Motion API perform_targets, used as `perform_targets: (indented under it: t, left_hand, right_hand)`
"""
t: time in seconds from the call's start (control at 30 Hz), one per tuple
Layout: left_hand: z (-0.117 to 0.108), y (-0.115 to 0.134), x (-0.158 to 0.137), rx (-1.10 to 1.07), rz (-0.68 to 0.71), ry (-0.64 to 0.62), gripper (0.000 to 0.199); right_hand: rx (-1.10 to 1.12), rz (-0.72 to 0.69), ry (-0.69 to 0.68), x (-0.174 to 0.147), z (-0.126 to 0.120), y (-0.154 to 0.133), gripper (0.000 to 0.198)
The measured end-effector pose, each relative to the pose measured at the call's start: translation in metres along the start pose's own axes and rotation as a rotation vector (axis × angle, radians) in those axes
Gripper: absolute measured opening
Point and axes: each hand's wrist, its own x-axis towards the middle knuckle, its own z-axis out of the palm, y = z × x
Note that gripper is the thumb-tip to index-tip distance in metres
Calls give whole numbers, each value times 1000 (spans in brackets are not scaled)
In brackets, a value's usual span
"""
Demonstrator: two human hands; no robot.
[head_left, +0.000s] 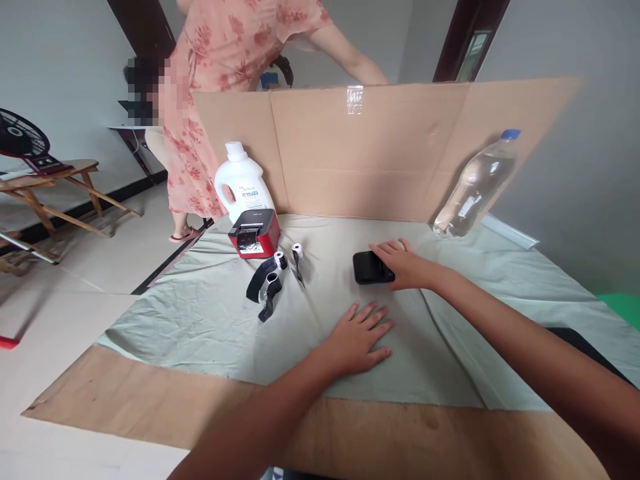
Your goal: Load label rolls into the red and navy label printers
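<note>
Right hand (404, 266) holds a black device (369, 268) in its fingers; left hand (354, 341) rests fingers-spread on cloth (190, 333)

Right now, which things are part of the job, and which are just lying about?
Seemingly in the job:
Black object, in the right hand
Cloth, under the left hand

Apparently just lying about:
Red-and-black box
Black-and-white rolls
White jug
Clear bottle

Printer (259, 235) left, device (368, 268) centre, bottle (476, 190) right
</note>
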Motion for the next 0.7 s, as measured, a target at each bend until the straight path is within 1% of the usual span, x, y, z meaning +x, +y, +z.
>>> perform_targets:
  t: [0.1,0.2,0.33,0.5,0.6,0.7]
  left_hand:
    - [2,-2,-1,-3,7,1,63]
    - [4,-3,-1,-9,8,-6,62]
    - [3,-2,-2,-14,0,2,62]
    - [5,-3,-3,-19,12,33,60]
    - [7,-3,-3,-25,19,39,60]
    - [5,-2,-3,-33,51,95,55]
  right_hand:
    - [-87,-155,-95,22,-9,-22,99]
    - [-178,-283,-138,35,-12,-32,93]
    - [-205,-376,-82,42,-11,-37,87]
    - [-281,-473,-32,39,-11,-38,79]
    - [-273,-502,23,35,-11,-33,81]
    - [-227,-484,65,28,-8,-28,84]
